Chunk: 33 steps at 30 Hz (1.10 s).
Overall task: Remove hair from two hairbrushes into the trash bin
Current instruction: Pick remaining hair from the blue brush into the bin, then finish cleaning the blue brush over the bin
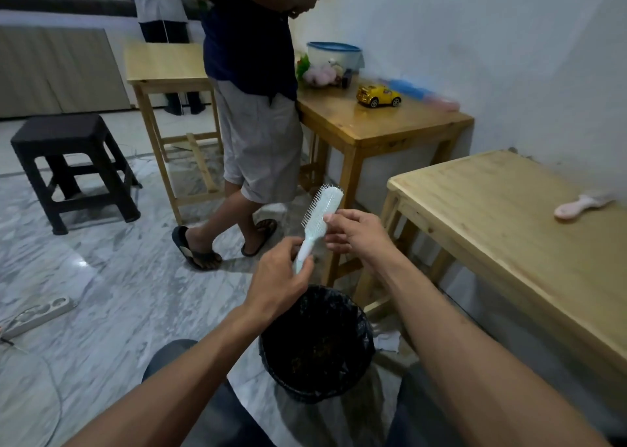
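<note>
Brush in hand: a pale blue hairbrush (319,219) is held up above the trash bin (317,344), which stands on the floor between the person's knees.
Long axis: the brush tilts from its handle, low and toward the left, up to its head, high and toward the right; the bristles face left and away from the camera.
Left grip: the left hand (278,277) is curled round the handle and holds the brush steady.
Right grip: the right hand (356,231) has thumb and forefinger pinched narrow at the right edge of the brush head; whether any hair lies between them is too fine to tell.
Key relation: the bin's open mouth lies straight below both hands, so hair pulled free by the right hand would only have to drop or be carried down a short way.
Second brush: a pink hairbrush (582,205) lies flat on the desk (492,229) to the right, well apart from both hands, nearer the right one.
Room to move: open air between hands and bin; the desk edge sits close on the right, and a standing person (254,107) is just beyond the brush.
</note>
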Motion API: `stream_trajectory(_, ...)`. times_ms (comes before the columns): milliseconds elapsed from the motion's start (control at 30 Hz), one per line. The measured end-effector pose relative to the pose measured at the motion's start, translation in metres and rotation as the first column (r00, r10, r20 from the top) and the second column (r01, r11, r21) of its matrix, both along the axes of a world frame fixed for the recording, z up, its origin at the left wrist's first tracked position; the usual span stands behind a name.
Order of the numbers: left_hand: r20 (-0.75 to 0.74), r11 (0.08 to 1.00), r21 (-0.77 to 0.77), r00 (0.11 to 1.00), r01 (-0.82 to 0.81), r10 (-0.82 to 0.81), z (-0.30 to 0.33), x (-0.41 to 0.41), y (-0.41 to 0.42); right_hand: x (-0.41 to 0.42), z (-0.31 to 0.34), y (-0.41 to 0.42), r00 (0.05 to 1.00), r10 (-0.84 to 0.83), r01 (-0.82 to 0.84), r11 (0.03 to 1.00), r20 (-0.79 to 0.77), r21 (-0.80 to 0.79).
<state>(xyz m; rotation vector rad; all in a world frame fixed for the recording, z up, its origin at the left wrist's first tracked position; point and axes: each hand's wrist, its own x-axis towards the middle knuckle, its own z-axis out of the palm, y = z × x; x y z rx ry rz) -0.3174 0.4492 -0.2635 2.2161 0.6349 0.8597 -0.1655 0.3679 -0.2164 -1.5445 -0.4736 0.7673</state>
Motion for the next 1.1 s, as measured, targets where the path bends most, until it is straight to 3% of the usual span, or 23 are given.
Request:
stream_trajectory(300, 0.06, 0.974, 0.095, 0.975, 0.207, -0.213, 0.065, 0.08, -0.037, 0.074, 0.073, -0.071, 0.952, -0.275, 0.264, 0.959, 0.131, 0.099)
stream_trajectory(433, 0.055, 0.924, 0.133, 0.928, 0.359, -0.368, 0.091, 0.129, -0.075, 0.113, 0.1, -0.121, 0.884, -0.447, 0.428, 0.891, 0.135, 0.151)
stream_trajectory(567, 0.033, 0.903, 0.148, 0.91, 0.404, -0.412, 0.112, 0.179, -0.125, 0.152, 0.118, -0.182, 0.801, -0.585, 0.565, 0.808, 0.123, 0.166)
stream_trajectory(867, -0.141, 0.82, 0.198, 0.843, 0.537, -0.518, 0.11, 0.281, -0.232, 0.237, 0.109, -0.297, 0.604, -0.789, 0.792, 0.609, 0.113, 0.026)
stream_trajectory(1100, -0.281, 0.767, 0.184, 0.78, 0.615, -0.559, 0.088, 0.342, -0.276, 0.302, 0.067, -0.337, 0.493, -0.845, 0.87, 0.471, 0.207, -0.146)
